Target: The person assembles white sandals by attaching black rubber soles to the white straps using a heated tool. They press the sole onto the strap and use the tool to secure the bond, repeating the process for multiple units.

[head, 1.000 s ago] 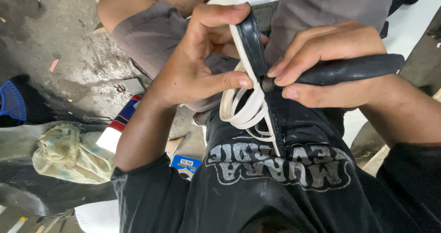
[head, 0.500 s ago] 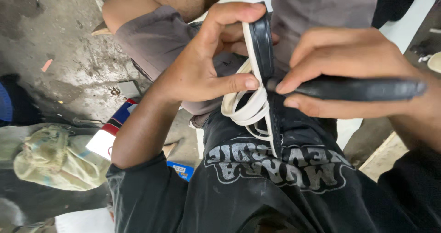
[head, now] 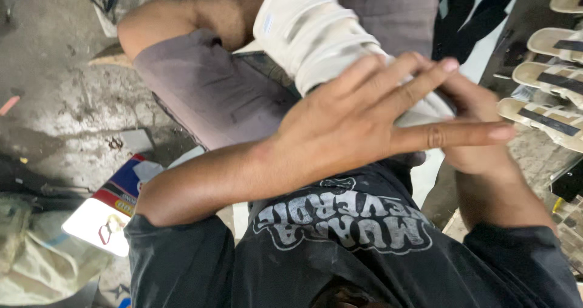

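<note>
Stretching flat and loose, the fingers of the left hand (head: 364, 117) lie spread across the lower end of a cream-white strapped sandal upper (head: 316, 38), touching it but not curled round it. The right hand (head: 477, 132) sits underneath and behind, mostly hidden by the left; its fingers seem to cup the sandal's far end, though I cannot tell how firmly they close. The sandal rests tilted over the person's lap, its top end up by the grey shorts (head: 206, 95). Below the hands is a black printed T-shirt (head: 340, 223). Off to the right, pale sandal soles with dark straps (head: 546, 77) lie in a row. A stained concrete floor (head: 54, 77) lies to the left.
</note>
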